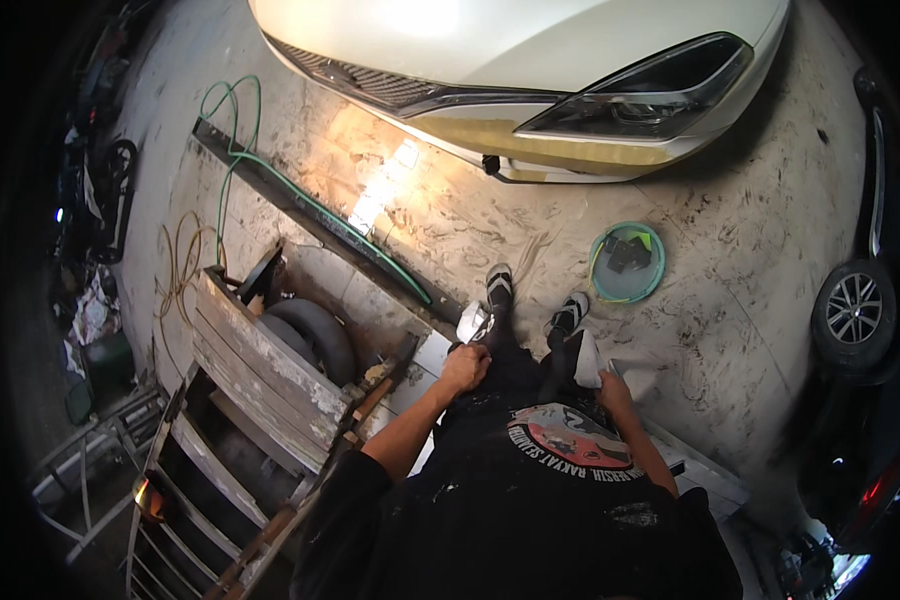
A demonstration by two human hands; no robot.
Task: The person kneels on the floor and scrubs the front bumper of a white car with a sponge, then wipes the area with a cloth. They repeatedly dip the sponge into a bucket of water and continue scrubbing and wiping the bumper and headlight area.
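Observation:
My left hand is curled in front of my dark trousers, near a crumpled white item. Whatever lies inside its fingers is hidden, though a small dark end shows beside the knuckles. In my right hand is the edge of a pale grey, stiff-looking sheet, held beside my leg. Ahead stands the front of a white car with a dark headlight. Below that headlight runs a yellow-brown band along the bumper; tape or filler, I cannot tell.
A green basin with cloudy water and dark pieces sits on the dusty floor. On the left are a weathered wooden bench, a tyre and a green hose along a dark beam. Another car's wheel is right.

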